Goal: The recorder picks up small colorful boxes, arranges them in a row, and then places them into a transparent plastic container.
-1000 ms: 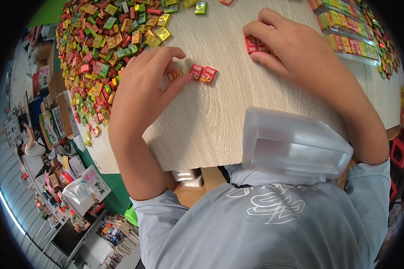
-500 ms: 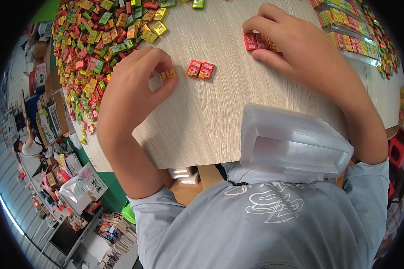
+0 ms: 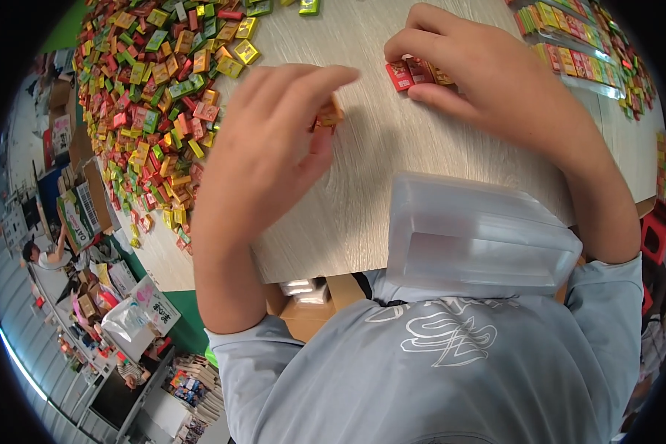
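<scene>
My left hand [image 3: 274, 126] is over the table beside a large pile of small coloured boxes [image 3: 152, 96]. Its index finger stretches forward and the thumb is bent below. A small orange box [image 3: 330, 112] sits between these fingers, with a bit of red at its lower edge; blur hides the exact grip. Further right, my right hand [image 3: 459, 70] pinches a short row of little boxes between fingers and thumb. A red box [image 3: 399, 75] is at the row's left end, a darker red one [image 3: 420, 70] beside it, and a yellow one is partly covered by the hand.
A clear plastic container [image 3: 488, 237] leans at the table's near edge, against my shirt. Clear trays [image 3: 577, 59] filled with rows of small boxes stand at the far right, beside more loose ones. Cartons [image 3: 81, 211] and a person [image 3: 52, 255] are off to the left.
My left hand has moved right with the orange box, over the spot where two red boxes lay in the open. My right hand and its row have shifted slightly left.
</scene>
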`<act>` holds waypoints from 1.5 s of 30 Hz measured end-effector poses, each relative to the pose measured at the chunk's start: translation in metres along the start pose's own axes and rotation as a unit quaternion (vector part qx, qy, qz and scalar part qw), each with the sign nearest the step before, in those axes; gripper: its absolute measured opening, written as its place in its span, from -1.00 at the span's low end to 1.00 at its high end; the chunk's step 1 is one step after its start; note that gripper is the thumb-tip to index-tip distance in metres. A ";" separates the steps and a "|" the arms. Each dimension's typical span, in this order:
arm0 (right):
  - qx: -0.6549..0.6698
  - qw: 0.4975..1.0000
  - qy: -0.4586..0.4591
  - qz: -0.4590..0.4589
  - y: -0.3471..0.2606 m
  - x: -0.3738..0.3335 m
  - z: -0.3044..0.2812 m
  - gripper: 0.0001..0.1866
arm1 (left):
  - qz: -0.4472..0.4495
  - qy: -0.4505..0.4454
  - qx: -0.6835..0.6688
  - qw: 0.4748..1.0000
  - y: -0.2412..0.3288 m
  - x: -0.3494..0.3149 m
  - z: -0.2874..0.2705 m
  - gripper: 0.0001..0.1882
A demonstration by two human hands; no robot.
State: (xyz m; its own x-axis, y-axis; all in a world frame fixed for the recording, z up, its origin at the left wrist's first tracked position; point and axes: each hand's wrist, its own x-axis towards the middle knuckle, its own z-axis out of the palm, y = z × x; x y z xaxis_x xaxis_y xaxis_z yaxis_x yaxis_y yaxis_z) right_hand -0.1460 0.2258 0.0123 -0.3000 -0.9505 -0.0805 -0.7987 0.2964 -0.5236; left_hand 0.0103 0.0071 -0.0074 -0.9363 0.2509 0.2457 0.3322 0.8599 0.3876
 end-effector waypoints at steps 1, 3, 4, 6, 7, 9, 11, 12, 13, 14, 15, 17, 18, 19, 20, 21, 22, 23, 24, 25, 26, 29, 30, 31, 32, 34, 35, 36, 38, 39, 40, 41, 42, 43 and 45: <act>0.006 1.000 0.003 -0.007 0.001 -0.001 0.000 -0.76 | 0.006 -0.013 0.001 1.000 0.003 0.003 0.004 -0.32; 0.004 1.000 0.012 -0.011 0.006 -0.002 0.006 -0.76 | -0.001 -0.017 -0.004 1.000 0.009 0.005 0.012 -0.27; -0.001 1.000 0.019 -0.016 0.008 -0.002 0.008 -0.76 | -0.010 -0.018 -0.010 1.000 0.011 0.005 0.014 -0.22; 0.002 1.000 0.018 -0.020 0.006 -0.002 0.004 -0.76 | -0.006 -0.010 -0.010 1.000 0.009 0.007 0.018 -0.18; 0.004 1.000 0.017 -0.025 0.005 -0.001 0.002 -0.76 | -0.004 -0.001 -0.010 1.000 0.009 0.007 0.019 -0.13; 0.005 1.000 0.013 -0.015 0.005 -0.001 0.003 -0.76 | -0.002 0.000 0.004 1.000 0.009 0.009 0.021 -0.12; 0.005 1.000 0.009 -0.007 0.005 -0.001 0.003 -0.76 | -0.001 0.001 0.019 1.000 0.009 0.010 0.023 -0.11; 0.006 1.000 0.012 -0.010 0.005 -0.001 0.003 -0.76 | -0.005 0.005 0.023 1.000 0.009 0.011 0.024 -0.11; 0.007 1.000 0.014 -0.013 0.005 -0.001 0.003 -0.76 | -0.009 0.008 0.027 1.000 0.008 0.012 0.024 -0.10; 0.007 1.000 0.014 -0.014 0.004 -0.001 0.002 -0.76 | -0.009 0.009 0.028 1.000 0.007 0.012 0.025 -0.10; 0.009 1.000 -0.004 0.005 0.002 0.001 0.000 -0.75 | -0.010 0.010 0.032 0.999 0.006 0.012 0.025 -0.10; 0.009 0.999 -0.023 0.021 0.003 0.000 0.004 -0.75 | -0.012 0.014 0.038 0.999 0.006 0.011 0.023 -0.10; -0.022 0.999 0.041 -0.010 0.010 -0.004 0.017 -0.72 | -0.015 0.014 0.035 0.999 0.006 0.011 0.023 -0.11; -0.054 0.992 0.104 -0.042 0.016 -0.008 0.025 -0.65 | -0.018 0.014 0.033 0.999 0.006 0.012 0.023 -0.11; -0.058 0.992 0.103 -0.046 0.019 -0.008 0.027 -0.65 | -0.020 0.020 0.034 0.999 0.007 0.011 0.020 -0.11; -0.054 0.993 0.091 -0.048 0.022 -0.008 0.027 -0.63 | -0.026 0.015 0.032 0.999 0.007 0.010 0.016 -0.10; -0.051 0.994 0.078 -0.050 0.023 -0.007 0.027 -0.62 | -0.032 0.011 0.029 0.999 0.006 0.009 0.011 -0.09; -0.058 0.994 0.075 -0.056 0.022 -0.007 0.028 -0.62 | -0.035 0.020 0.029 0.999 0.003 0.006 0.007 -0.09; -0.044 0.994 0.080 -0.058 0.019 -0.008 0.028 -0.61 | -0.047 -0.001 0.033 0.998 0.000 0.003 0.001 -0.13; -0.030 0.994 0.086 -0.061 0.017 -0.008 0.028 -0.61 | -0.058 -0.020 0.036 0.997 -0.004 -0.001 -0.004 -0.16; -0.038 0.994 0.080 -0.066 0.015 -0.007 0.026 -0.61 | -0.062 -0.009 0.034 0.997 -0.008 -0.004 -0.011 -0.16; -0.030 0.995 0.077 -0.050 0.013 -0.005 0.021 -0.61 | -0.045 -0.028 0.049 0.997 -0.014 -0.010 -0.022 -0.47; -0.049 0.993 0.097 -0.046 0.015 -0.003 0.020 -0.62 | -0.049 -0.017 0.048 0.997 -0.015 -0.012 -0.021 -0.47; -0.068 0.990 0.117 -0.042 0.015 0.000 0.017 -0.63 | -0.054 -0.034 0.040 0.997 -0.015 -0.013 -0.020 -0.46; -0.075 0.990 0.113 -0.048 0.012 0.002 0.014 -0.63 | -0.058 -0.053 0.032 0.996 -0.016 -0.014 -0.018 -0.46; -0.118 0.983 0.132 -0.038 0.005 0.009 0.006 -0.66 | -0.053 -0.041 0.028 0.997 -0.016 -0.012 -0.012 -0.51; -0.119 0.984 0.129 -0.043 0.001 0.014 0.004 -0.66 | -0.045 -0.039 0.026 0.998 -0.015 -0.012 -0.010 -0.56; -0.136 0.980 0.132 -0.065 -0.001 0.023 0.002 -0.69 | -0.049 -0.038 0.027 0.998 -0.016 -0.012 -0.010 -0.56; -0.151 0.975 0.134 -0.089 -0.007 0.043 0.001 -0.72 | -0.040 -0.051 0.036 0.997 -0.019 -0.013 -0.008 -0.63; -0.165 0.972 0.138 -0.093 -0.011 0.053 -0.002 -0.73 | -0.039 -0.049 0.036 0.997 -0.019 -0.012 -0.007 -0.63; -0.179 0.969 0.142 -0.097 -0.014 0.062 -0.003 -0.72 | -0.046 -0.045 0.027 0.998 -0.019 -0.012 -0.007 -0.66; -0.158 0.974 0.146 -0.074 -0.014 0.070 0.002 -0.70 | -0.051 -0.038 0.017 0.998 -0.021 -0.011 -0.005 -0.69; -0.161 0.974 0.145 -0.074 -0.010 0.076 0.006 -0.70 | -0.051 -0.035 0.016 0.998 -0.020 -0.010 -0.003 -0.69; -0.195 0.966 0.147 -0.085 -0.005 0.081 0.011 -0.72 | -0.053 -0.026 0.005 0.998 -0.020 -0.008 -0.001 -0.69; -0.231 0.957 0.144 -0.096 0.001 0.087 0.018 -0.73 | -0.058 -0.014 -0.009 0.998 -0.018 -0.007 0.006 -0.68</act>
State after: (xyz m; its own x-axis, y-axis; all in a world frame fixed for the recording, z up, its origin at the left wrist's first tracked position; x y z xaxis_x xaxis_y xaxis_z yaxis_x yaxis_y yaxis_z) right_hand -0.1632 0.1419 -0.0106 -0.2026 -0.9461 0.2527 -0.9791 0.1911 -0.0694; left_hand 0.0098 -0.0077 -0.0218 -0.9714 0.1620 0.1735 0.2226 0.8758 0.4284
